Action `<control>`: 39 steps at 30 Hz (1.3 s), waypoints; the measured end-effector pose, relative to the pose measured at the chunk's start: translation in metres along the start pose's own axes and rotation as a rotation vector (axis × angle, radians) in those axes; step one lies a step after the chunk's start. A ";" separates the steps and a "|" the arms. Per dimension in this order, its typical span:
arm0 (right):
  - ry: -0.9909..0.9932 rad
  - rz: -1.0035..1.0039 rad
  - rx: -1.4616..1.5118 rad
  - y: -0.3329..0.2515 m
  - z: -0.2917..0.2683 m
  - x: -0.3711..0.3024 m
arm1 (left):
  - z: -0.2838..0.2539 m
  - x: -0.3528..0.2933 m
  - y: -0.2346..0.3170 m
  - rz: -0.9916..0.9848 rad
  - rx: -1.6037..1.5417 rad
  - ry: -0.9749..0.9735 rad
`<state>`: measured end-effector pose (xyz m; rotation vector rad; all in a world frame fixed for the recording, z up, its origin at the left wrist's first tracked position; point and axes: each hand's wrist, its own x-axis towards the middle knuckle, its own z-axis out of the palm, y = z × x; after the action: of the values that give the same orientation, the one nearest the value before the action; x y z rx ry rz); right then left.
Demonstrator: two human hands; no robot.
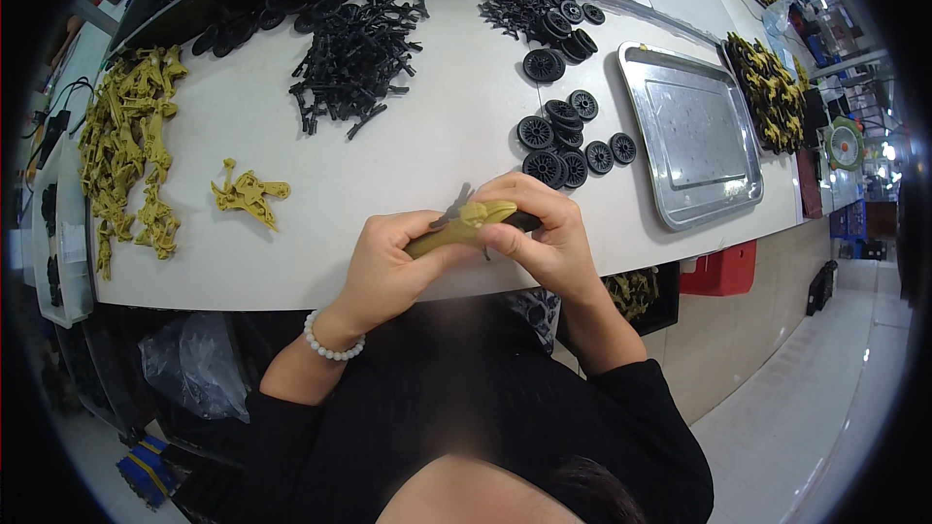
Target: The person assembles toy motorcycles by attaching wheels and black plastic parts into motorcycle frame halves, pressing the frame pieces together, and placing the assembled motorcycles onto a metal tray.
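Close to the table's front edge, both hands grip one olive-yellow plastic toy body [474,215] with black parts on it. My left hand [393,257] is closed round its left end, thumb along the lower side. Fingers of my right hand [549,233] wrap its right end, the thumb pressing on the yellow face. A thin black piece [456,206] sticks up beside my left fingers. Much of the toy is hidden by the fingers. To the left lies a loose yellow toy frame [250,194]. Black spoked wheels [546,168] are grouped just beyond my right hand.
A pile of yellow frames [131,136] covers the table's left side. Black fork-like pieces [354,58] are heaped at the back, with small black parts [515,8] and more wheels right of them. A metal tray [694,136] and yellow-black pieces [767,87] stand at right; a red bin [720,270] sits below.
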<state>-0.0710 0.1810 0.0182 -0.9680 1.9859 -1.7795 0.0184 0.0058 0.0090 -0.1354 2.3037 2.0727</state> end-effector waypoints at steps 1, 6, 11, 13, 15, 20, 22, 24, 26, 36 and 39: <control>0.010 0.000 -0.006 0.000 -0.001 0.000 | 0.003 -0.001 0.001 -0.001 0.001 0.000; -0.099 0.063 -0.042 -0.010 -0.008 0.016 | 0.012 -0.005 -0.006 -0.029 -0.369 0.075; -0.035 0.115 0.224 0.005 -0.012 0.007 | 0.005 0.000 -0.018 -0.044 -0.756 0.120; -0.044 0.045 0.084 0.004 -0.006 0.000 | 0.000 0.001 -0.020 -0.033 -0.930 0.140; -0.041 -0.003 -0.077 0.003 0.001 -0.007 | 0.007 0.002 -0.022 -0.008 -0.888 0.152; 0.046 0.027 -0.097 0.004 0.011 -0.009 | 0.018 0.001 -0.019 0.048 -0.734 0.203; 0.073 0.051 -0.112 0.007 0.013 -0.008 | 0.024 0.000 -0.015 0.136 -0.621 0.260; 0.126 -0.151 -0.052 0.016 0.014 -0.009 | 0.026 -0.003 -0.017 0.155 -0.572 0.256; 0.136 -0.152 -0.020 0.017 0.018 -0.009 | 0.026 -0.004 -0.019 0.170 -0.524 0.252; 0.029 0.093 0.045 0.012 0.007 -0.014 | 0.021 -0.001 -0.019 0.157 -0.515 0.212; 0.146 -0.013 0.095 0.017 0.011 -0.016 | 0.025 0.000 -0.021 0.177 -0.519 0.198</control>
<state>-0.0569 0.1829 -0.0034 -0.8460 1.9624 -1.9835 0.0191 0.0289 -0.0143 -0.1616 1.8644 2.8247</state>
